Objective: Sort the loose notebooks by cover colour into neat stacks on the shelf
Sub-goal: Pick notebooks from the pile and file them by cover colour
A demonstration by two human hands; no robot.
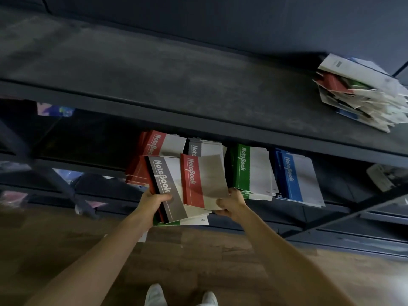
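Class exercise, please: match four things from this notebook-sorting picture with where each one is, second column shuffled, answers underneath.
1 blue stack
2 green stack
3 mixed pile
4 red notebook

a upper shelf, far right
b pinched by right hand
c lower shelf, right of green
d beside grey stack

Pairs: 1-c, 2-d, 3-a, 4-b
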